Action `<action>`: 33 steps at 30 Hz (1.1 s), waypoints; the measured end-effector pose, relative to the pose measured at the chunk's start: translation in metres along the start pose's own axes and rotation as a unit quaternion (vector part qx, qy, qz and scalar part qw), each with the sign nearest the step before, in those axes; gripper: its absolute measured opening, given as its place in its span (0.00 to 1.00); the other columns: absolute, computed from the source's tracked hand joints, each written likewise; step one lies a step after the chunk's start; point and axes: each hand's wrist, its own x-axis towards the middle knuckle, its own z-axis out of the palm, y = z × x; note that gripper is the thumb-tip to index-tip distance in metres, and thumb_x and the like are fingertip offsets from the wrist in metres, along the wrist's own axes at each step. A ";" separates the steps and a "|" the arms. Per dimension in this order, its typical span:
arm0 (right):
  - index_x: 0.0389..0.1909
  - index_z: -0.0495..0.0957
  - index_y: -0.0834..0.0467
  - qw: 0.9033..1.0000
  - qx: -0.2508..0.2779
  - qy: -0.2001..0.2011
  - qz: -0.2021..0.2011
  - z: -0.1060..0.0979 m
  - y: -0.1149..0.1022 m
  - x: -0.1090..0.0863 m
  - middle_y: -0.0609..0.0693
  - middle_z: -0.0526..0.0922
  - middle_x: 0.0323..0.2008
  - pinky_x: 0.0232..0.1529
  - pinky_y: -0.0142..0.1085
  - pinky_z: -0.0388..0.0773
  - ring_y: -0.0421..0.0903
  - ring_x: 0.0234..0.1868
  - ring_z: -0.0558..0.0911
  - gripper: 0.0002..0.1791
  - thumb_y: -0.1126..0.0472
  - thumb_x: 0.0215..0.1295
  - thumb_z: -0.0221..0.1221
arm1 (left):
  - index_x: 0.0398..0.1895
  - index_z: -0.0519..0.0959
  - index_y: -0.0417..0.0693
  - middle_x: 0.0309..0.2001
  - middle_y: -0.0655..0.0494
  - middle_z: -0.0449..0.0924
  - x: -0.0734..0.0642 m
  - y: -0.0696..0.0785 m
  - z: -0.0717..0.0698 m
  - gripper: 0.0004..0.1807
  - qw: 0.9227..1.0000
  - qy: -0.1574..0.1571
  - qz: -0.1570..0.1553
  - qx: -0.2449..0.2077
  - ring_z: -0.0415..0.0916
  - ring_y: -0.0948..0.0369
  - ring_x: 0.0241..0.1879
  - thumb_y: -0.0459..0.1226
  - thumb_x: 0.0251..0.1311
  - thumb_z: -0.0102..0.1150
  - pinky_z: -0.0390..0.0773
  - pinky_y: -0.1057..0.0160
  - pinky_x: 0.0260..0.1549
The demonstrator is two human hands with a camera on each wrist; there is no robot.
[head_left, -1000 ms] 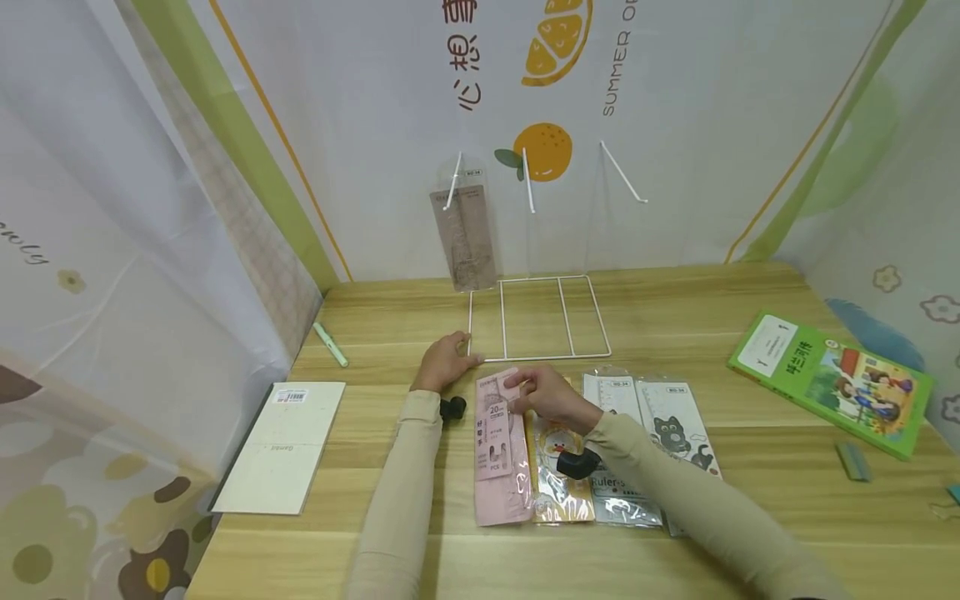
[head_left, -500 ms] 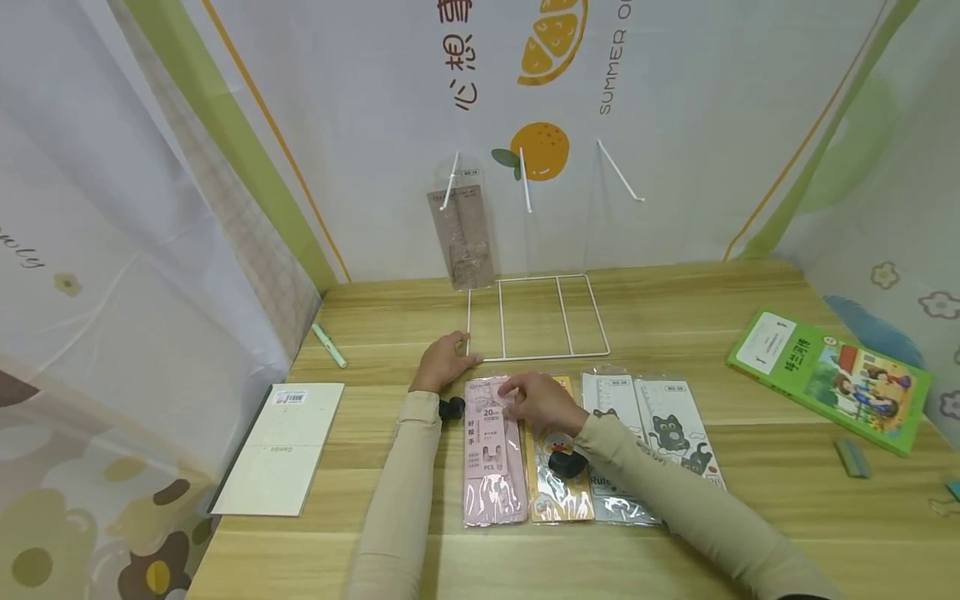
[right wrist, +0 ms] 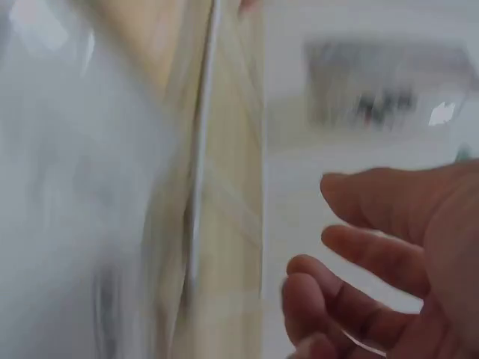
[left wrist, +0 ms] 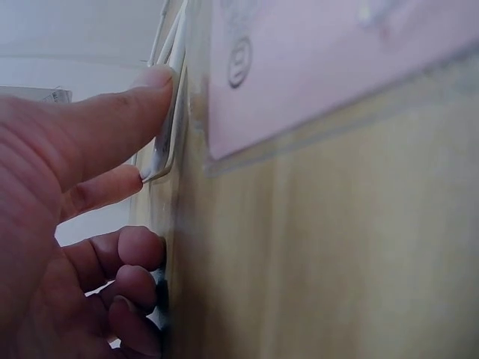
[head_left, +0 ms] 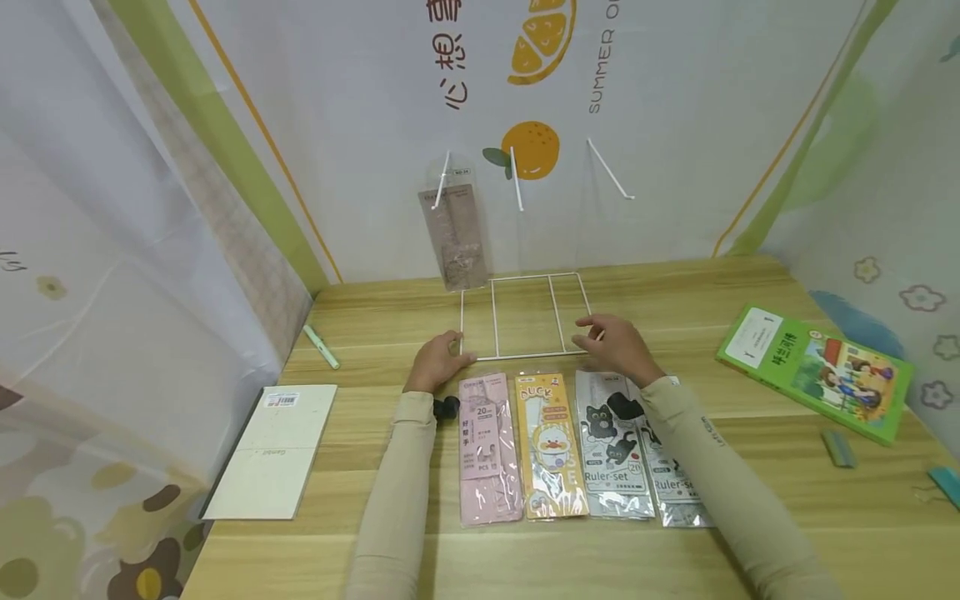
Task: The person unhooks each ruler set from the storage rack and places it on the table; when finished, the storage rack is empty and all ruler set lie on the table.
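My left hand [head_left: 438,363] pinches the front left corner of a white wire display rack [head_left: 517,357]; in the left wrist view its thumb and forefinger lie on either side of the wire [left wrist: 178,123]. Over the rack's front right corner is my right hand [head_left: 617,343], its fingers loosely bent and apart, with nothing between them. Nearest me on the table, a pink ruler-set pack [head_left: 491,450], a yellow duck pack [head_left: 552,446] and two black-cat ruler-set packs [head_left: 617,450] lie in a row. The right sleeve partly covers the rightmost pack [head_left: 678,483].
A greyish-pink pack [head_left: 454,237] hangs from the rack's left prong [head_left: 442,179]. A pale notebook [head_left: 273,450] and green pen [head_left: 322,347] lie left. A green book [head_left: 817,371], a small green block [head_left: 837,448] and a teal clip [head_left: 945,485] lie right.
My right hand has let go of the pink pack and moved right and away from me to the rack's right corner. The pink pack shifted slightly left. My left hand stays on the rack.
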 end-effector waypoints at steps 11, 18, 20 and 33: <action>0.67 0.70 0.70 0.997 -0.004 -0.071 0.027 -0.006 0.049 0.004 0.59 0.84 0.33 0.28 0.36 0.71 0.46 0.27 0.75 0.33 0.56 0.67 0.66 | 0.67 0.73 0.40 0.66 0.39 0.74 0.000 -0.003 0.003 0.32 1.000 0.001 0.004 -0.001 0.69 0.42 0.68 0.46 0.64 0.67 0.68 0.45 0.68; 0.66 0.72 0.69 0.997 -0.024 -0.058 0.033 -0.004 0.049 0.008 0.54 0.79 0.24 0.26 0.35 0.66 0.44 0.23 0.70 0.33 0.56 0.65 0.67 | 0.67 0.73 0.40 0.67 0.39 0.74 0.000 -0.001 0.000 0.32 1.000 0.003 -0.001 -0.001 0.69 0.42 0.68 0.46 0.64 0.67 0.68 0.44 0.68; 0.67 0.72 0.68 0.997 -0.025 -0.057 0.038 -0.004 0.050 0.009 0.51 0.76 0.21 0.24 0.34 0.65 0.43 0.21 0.67 0.33 0.56 0.65 0.67 | 0.67 0.72 0.41 0.67 0.39 0.73 0.000 -0.001 0.000 0.32 1.000 0.000 -0.002 -0.002 0.68 0.41 0.68 0.47 0.64 0.67 0.67 0.44 0.68; 0.67 0.72 0.64 0.997 -0.021 -0.056 0.058 -0.004 0.056 0.010 0.47 0.68 0.17 0.21 0.34 0.62 0.42 0.19 0.62 0.34 0.52 0.64 0.68 | 0.70 0.71 0.41 0.50 0.38 0.75 0.022 -0.003 -0.037 0.28 0.977 0.086 0.051 -0.186 0.72 0.48 0.46 0.40 0.69 0.61 0.76 0.52 0.43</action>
